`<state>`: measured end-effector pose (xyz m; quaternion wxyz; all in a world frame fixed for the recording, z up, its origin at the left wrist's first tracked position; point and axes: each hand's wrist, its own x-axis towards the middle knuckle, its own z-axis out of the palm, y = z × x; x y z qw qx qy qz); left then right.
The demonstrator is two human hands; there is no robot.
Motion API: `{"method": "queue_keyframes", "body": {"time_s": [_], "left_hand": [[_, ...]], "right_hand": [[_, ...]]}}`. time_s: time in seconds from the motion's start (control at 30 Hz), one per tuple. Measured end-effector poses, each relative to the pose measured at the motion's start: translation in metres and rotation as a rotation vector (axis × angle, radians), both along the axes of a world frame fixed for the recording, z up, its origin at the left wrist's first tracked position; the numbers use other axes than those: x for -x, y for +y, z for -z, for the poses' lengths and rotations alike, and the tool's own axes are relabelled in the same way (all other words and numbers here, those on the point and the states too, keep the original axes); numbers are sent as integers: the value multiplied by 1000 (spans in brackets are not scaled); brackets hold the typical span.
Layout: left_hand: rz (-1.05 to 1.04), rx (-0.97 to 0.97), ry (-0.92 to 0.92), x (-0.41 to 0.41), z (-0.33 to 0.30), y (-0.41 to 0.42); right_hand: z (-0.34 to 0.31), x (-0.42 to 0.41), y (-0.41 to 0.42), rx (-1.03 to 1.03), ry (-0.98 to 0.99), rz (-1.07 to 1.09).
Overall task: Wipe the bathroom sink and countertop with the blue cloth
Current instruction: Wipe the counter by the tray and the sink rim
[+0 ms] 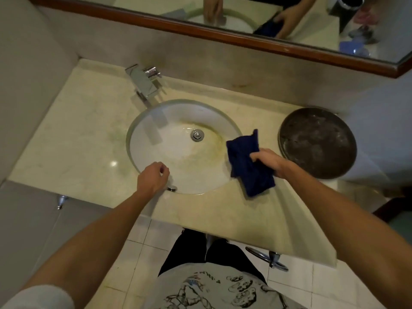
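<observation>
A white oval sink (pixel 160 130) with yellowish stains and a metal drain plug (pixel 197 134) is set into the beige marble countertop (pixel 73 141). My right hand (pixel 270 161) grips a crumpled dark blue cloth (pixel 247 166) at the sink's right rim, partly over the counter. My left hand (pixel 153 177) hovers over the sink's near rim with its fingers curled, holding nothing. A chrome faucet (pixel 145 83) stands behind the basin.
A round dark metal tray (pixel 318 143) lies on the counter at the right. A wood-framed mirror (pixel 223 36) runs along the back wall. The countertop's front edge is near my legs; a metal bracket (pixel 272 257) sticks out below it.
</observation>
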<state>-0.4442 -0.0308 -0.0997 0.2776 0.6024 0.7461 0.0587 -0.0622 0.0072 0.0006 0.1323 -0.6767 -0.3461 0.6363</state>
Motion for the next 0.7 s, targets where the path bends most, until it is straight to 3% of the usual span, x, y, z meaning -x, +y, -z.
{"method": "queue_keyframes", "body": {"time_s": [0.07,0.13,0.3,0.57,0.63,0.7], "left_hand": [[-64,-24,-27,3,1,7],[-173,-50,-55,2,2,11],[-316,-135,-62,-13,2,6],[-361,-132,-42,-16,-1,8],[-334,-127,-12,-17,-1,10],[-336,-111,0,-17,0,12]], "right_hand": [[-9,2,1,115,261,217],[-6,14,8,114,308,274],[5,60,47,-181,-61,297],[12,148,179,-1137,-481,-57],[29,166,213,-1328,-722,-295],[55,187,237,-1384,-911,-675]]}}
